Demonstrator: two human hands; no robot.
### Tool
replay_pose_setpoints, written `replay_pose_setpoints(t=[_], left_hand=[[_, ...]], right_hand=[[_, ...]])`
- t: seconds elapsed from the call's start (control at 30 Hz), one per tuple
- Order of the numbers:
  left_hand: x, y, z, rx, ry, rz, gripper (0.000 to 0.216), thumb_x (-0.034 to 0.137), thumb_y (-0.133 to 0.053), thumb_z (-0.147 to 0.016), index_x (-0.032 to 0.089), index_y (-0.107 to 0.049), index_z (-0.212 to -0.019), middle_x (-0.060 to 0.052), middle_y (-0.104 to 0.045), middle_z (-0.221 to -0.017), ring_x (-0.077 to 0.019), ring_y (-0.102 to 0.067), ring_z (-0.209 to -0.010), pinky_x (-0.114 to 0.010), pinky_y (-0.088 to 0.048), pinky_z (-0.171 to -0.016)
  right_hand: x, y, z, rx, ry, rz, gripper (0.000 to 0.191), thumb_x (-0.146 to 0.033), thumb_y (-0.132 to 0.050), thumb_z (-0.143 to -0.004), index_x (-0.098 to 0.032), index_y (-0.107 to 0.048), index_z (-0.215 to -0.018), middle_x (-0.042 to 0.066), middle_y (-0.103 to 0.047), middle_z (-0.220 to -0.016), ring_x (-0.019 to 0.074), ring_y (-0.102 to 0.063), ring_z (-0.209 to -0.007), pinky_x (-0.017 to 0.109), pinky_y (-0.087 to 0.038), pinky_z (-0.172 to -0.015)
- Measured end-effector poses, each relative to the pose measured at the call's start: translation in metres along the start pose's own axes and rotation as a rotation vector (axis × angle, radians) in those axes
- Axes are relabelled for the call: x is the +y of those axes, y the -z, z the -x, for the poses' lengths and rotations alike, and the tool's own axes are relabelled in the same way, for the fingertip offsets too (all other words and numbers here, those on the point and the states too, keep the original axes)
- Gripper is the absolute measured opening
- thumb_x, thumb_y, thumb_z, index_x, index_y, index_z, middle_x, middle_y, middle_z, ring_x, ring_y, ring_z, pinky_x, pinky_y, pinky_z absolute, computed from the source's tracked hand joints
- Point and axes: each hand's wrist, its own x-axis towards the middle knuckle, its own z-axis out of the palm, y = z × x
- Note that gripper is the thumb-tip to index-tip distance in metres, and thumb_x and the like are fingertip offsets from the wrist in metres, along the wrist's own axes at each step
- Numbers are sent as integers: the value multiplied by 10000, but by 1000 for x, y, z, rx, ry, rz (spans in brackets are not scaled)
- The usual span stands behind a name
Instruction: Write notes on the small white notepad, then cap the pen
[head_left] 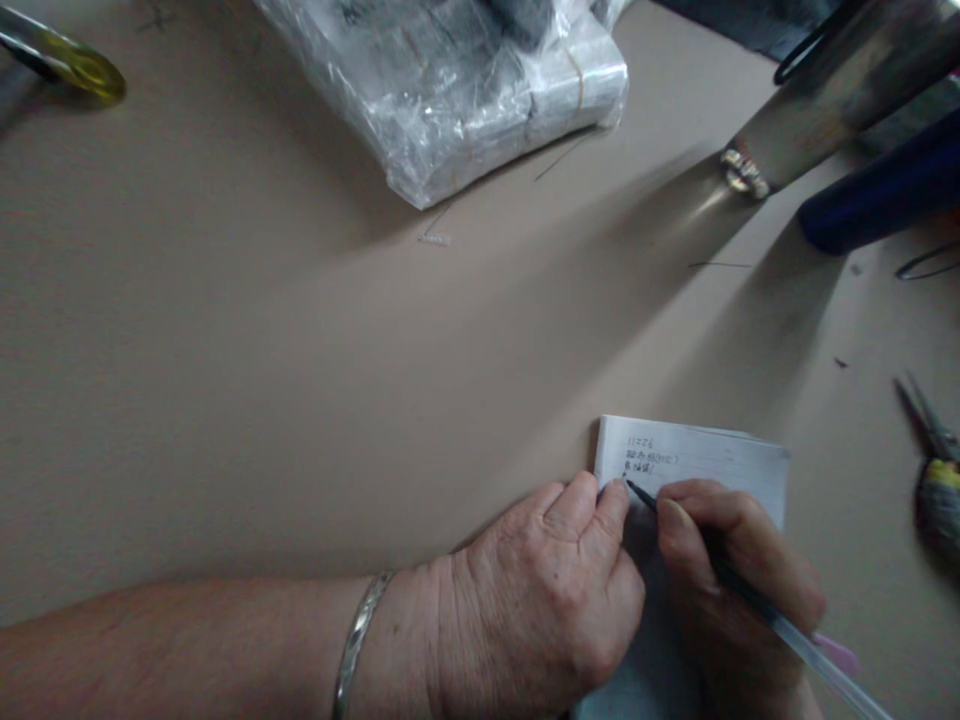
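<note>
Here, a pen (750,590) is resting its dark tip on a small white notepad (697,460), just under three short lines of handwriting too small to read. The notepad is lying flat on the tan surface (225,400), directly beyond the fingers of both hands, its near part hidden beneath them. The right hand (739,590) is pinching the pen between thumb and curled fingers, the clear barrel slanting back past the knuckles toward the lower right corner. The left hand (547,600) is lying loosely closed just left of the pen tip, its fingers (611,505) pressing together on the notepad's left edge and holding the page down; a silver bangle (360,640) is circling that wrist.

Well beyond the fingers, a clear plastic bag (450,90) of bundled white packets is sitting at the far side of the surface, with a tiny white scrap (435,239) lying just in front of it. Far off to the left of the fingers, a yellow-tinted object (75,65) is showing at the edge. To the right of the fingers, a pair of snips (934,460) with a yellow-and-grey handle is lying apart from the notepad. Beyond them, another person's arm (817,110) is reaching in, wearing a beaded bracelet (744,172), beside a dark blue sleeve (885,195).
</note>
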Motion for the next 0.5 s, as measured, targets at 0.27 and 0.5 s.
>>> replay_pose_setpoints(t=[0.27,0.5], left_hand=[[0,1,1,-20,1,-15,161,153,-464,-838,79,-592,-902,-239,-582,-1139,-289,-569,-940,-379,-505,-680],[-1,2,1,1,1,-13,166,161,-457,-849,78,-595,-889,-235,-588,-1126,-264,-571,-901,-381,-504,-700]], right_hand=[[2,-1,1,13,-20,5,114,-197,-615,-815,-168,-558,-721,-6,-619,-741,100,-588,-639,221,-444,-617],[1,-1,1,27,-32,43,102,-190,-605,-813,-172,-561,-724,-11,-622,-737,100,-588,-628,223,-448,-613]])
